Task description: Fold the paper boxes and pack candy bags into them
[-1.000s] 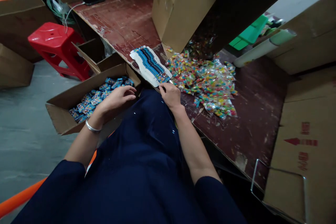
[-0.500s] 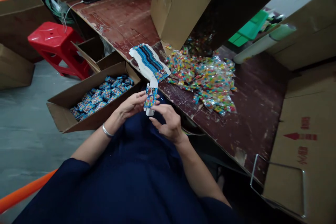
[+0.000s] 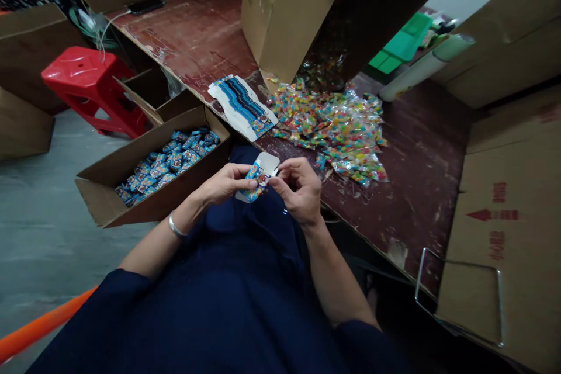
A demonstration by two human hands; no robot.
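Observation:
My left hand (image 3: 227, 184) grips a small blue printed paper box (image 3: 254, 191) between thumb and fingers. White flaps stand out at the box's upper and lower ends. At its right edge, the bent fingers and thumb of my right hand (image 3: 300, 187) pinch the box near the upper flap; the fingertips partly hide that spot. Beyond my hands, a fanned stack of flat blue-and-white boxes (image 3: 243, 106) lies at the table's edge. To its right is a heap of clear bags of colourful candy (image 3: 346, 128).
A long carton (image 3: 99, 194) at left holds many small blue boxes (image 3: 160, 166). Past it stands a red stool (image 3: 87, 73). A large tipped carton (image 3: 289, 11) opens toward the candy heap. Another carton (image 3: 486, 280) and a metal wire handle (image 3: 501, 304) border the table (image 3: 421, 187) at right.
The small box has turned from upright to tilted, and its upper flap now faces me, spread wide. My right hand has moved up to the box's right edge. The view has shifted slightly.

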